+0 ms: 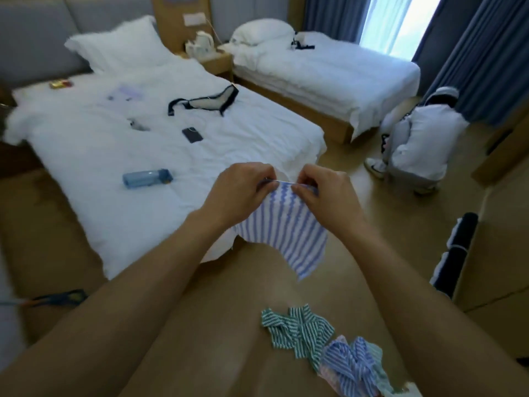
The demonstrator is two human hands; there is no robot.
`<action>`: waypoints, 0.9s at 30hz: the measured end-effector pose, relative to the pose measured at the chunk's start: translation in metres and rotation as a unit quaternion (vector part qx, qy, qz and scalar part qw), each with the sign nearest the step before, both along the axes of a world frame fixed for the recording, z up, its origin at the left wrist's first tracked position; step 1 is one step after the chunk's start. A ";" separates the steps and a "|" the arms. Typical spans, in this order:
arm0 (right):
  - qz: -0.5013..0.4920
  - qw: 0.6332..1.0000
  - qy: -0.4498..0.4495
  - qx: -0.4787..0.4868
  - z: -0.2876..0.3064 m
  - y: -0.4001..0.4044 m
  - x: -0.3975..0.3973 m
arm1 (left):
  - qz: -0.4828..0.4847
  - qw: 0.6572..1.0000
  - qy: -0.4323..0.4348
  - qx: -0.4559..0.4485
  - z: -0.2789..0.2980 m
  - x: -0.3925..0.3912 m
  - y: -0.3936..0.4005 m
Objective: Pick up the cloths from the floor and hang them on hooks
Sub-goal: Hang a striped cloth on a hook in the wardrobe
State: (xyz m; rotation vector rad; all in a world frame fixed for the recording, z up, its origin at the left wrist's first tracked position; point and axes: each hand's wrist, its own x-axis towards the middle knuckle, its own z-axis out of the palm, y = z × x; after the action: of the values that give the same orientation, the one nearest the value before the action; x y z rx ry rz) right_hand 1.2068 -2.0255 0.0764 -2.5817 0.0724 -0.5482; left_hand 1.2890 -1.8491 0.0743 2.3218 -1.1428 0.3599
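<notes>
A blue bottle [147, 178] and dark phone [192, 134] lie on the bed [86, 156].

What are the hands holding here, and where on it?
Both the left hand and the right hand pinch the top edge of a blue-striped cloth, one at each side; the rest hangs free below.

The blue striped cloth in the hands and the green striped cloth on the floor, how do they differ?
The blue striped cloth has blue and white stripes; the green striped cloth has green and white. The blue one is held up, pinched at its top edge by the left hand and the right hand, hanging fairly flat; the green one lies crumpled on the floor, untouched. Both are striped.
</notes>
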 end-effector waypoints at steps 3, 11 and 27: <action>0.042 0.998 -0.028 -0.021 0.041 0.020 -0.003 | 0.077 0.995 -0.064 0.004 0.038 -0.018 0.027; 0.171 0.980 -0.084 -0.060 0.118 0.096 -0.016 | 0.239 0.966 -0.098 0.010 0.111 -0.084 0.117; 0.440 0.881 -0.166 -0.045 0.196 0.379 -0.096 | 0.492 0.847 -0.199 0.029 0.189 -0.274 0.382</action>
State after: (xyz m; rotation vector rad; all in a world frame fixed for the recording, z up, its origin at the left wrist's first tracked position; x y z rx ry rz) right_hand 1.1107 -1.6462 0.2719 -2.2226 -1.1971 -0.6107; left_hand 1.0148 -1.4667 0.2630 2.7932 0.0263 1.2191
